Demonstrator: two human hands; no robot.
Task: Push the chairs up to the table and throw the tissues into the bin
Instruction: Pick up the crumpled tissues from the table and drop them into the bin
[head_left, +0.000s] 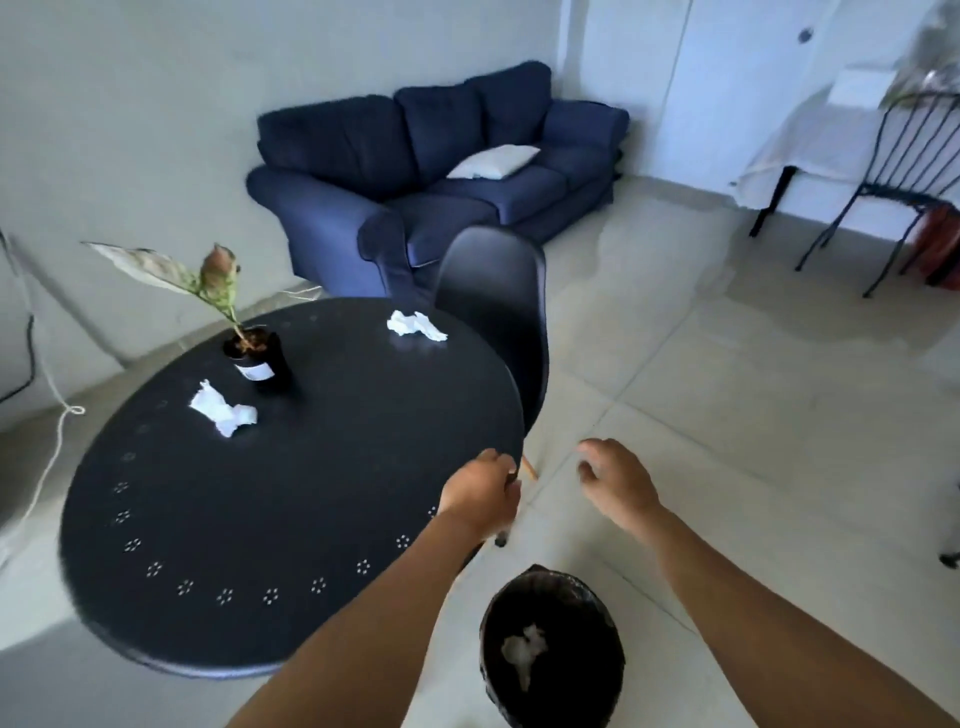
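A round black table (270, 519) fills the left of the view. Two crumpled white tissues lie on it: one (222, 409) near the plant pot, another (415, 324) at the far edge. A black chair (496, 306) stands tucked against the table's right side. My left hand (480, 499) hovers at the table's right rim, fingers curled, nothing visible in it. My right hand (615, 480) hangs over the floor, fingers loosely apart, empty. A black bin (553, 649) stands on the floor below my hands, with a white tissue (522, 649) inside.
A potted plant (257, 358) stands on the table. A blue sofa (431, 171) with a white cushion sits behind. A metal wire chair (893, 176) and a covered table are at the far right. A white cord (47, 467) trails on the floor left.
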